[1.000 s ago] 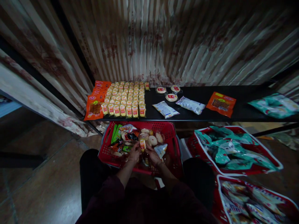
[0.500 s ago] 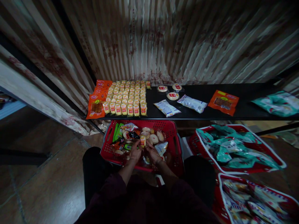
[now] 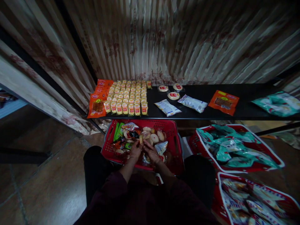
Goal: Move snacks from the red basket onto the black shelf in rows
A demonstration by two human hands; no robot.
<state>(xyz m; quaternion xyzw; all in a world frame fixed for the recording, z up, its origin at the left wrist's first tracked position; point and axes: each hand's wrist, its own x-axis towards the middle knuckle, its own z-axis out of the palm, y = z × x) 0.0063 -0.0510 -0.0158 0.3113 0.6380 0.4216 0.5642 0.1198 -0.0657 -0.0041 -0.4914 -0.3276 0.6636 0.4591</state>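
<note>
Over the red basket (image 3: 172, 126), a small yellow wrapped snack cake (image 3: 141, 139) is pinched upright between my fingertips, its narrow edge toward me. My left hand (image 3: 136, 150) closes on it from the left, and my right hand (image 3: 151, 150) touches it from the right. Below them the basket holds round wrapped biscuits (image 3: 154, 138), green packets (image 3: 118, 131) and a white-blue packet (image 3: 161, 147). On the black shelf (image 3: 150, 100), rows of matching yellow cakes (image 3: 125, 97) stand close together.
Orange packets (image 3: 97, 104) flank the rows on the left. Farther right on the shelf lie round biscuits (image 3: 173, 95), white packets (image 3: 192, 103), an orange packet (image 3: 223, 101) and a teal packet (image 3: 278, 103). Baskets of teal bags (image 3: 232, 147) and striped bags (image 3: 260, 200) stand at my right.
The snack cake between my hands has turned from its labelled face to its narrow edge. My right hand has come slightly nearer to my left.
</note>
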